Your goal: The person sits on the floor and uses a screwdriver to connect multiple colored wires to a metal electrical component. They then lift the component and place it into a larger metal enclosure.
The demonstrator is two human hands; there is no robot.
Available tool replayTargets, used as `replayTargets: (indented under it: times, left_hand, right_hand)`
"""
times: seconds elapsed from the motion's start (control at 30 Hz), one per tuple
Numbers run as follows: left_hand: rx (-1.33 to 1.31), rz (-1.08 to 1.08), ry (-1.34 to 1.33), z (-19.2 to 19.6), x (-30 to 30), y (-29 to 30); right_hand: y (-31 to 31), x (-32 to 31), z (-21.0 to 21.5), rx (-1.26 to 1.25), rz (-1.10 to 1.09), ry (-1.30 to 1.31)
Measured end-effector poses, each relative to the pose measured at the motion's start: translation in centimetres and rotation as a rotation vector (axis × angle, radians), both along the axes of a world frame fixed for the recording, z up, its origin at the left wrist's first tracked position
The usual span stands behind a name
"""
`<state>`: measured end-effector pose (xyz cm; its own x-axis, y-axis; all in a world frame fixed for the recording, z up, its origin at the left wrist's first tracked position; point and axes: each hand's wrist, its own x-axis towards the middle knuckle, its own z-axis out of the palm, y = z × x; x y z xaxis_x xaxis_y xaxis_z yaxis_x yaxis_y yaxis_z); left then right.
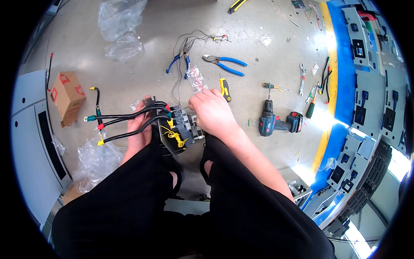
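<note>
Down between the knees, on the floor (142,52), sits a black contactor (179,127). Left hand (139,125) clasps its side, fingers curled among the black cables (125,115). Right hand (212,113) presses closed on its top edge. Blue pliers (226,64) and a drill (276,121) lie well apart.

A grey concrete floor (142,56) carries everything. Far left lie crumpled clear plastic bags (118,26), and a small cardboard box (67,97) sits at the left. Toward the middle far side lie blue-handled pliers (179,60) and blue-handled cutters (226,64). To the right rest a cordless drill (276,121), a screwdriver (271,86) and a wrench (302,77).
</note>
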<state>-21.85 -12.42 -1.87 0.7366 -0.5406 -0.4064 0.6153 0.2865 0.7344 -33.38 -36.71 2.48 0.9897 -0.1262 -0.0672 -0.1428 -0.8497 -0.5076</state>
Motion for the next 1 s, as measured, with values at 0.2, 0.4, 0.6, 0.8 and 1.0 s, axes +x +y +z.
replayTargets:
  times: [0.2, 0.4, 0.6, 0.8, 1.0]
  left_hand:
    - [-0.005, -0.012, 0.006, -0.3, 0.3, 0.2]
    - [-0.004, -0.004, -0.018, -0.5, 0.4, 0.3]
    - [-0.01, -0.004, -0.027, -0.4, 0.4, 0.3]
    - [-0.032, 0.003, -0.016, -1.1, 0.7, 0.9]
    - [-0.001, 0.022, -0.032, -1.1, 0.3, 0.7]
  right_hand:
    - [0.8, -0.3, 0.2, 0.118, -0.097, -0.146]
    - [-2.3, -3.6, 0.5, 0.097, -0.514, -0.288]
    - [-6.4, -4.6, -1.4, 0.107, -0.266, -0.129]
    - [-8.2, -4.1, -0.9, 0.238, -0.186, -0.109]
    - [-8.6, -4.2, -1.5, 0.62, -0.326, 0.102]
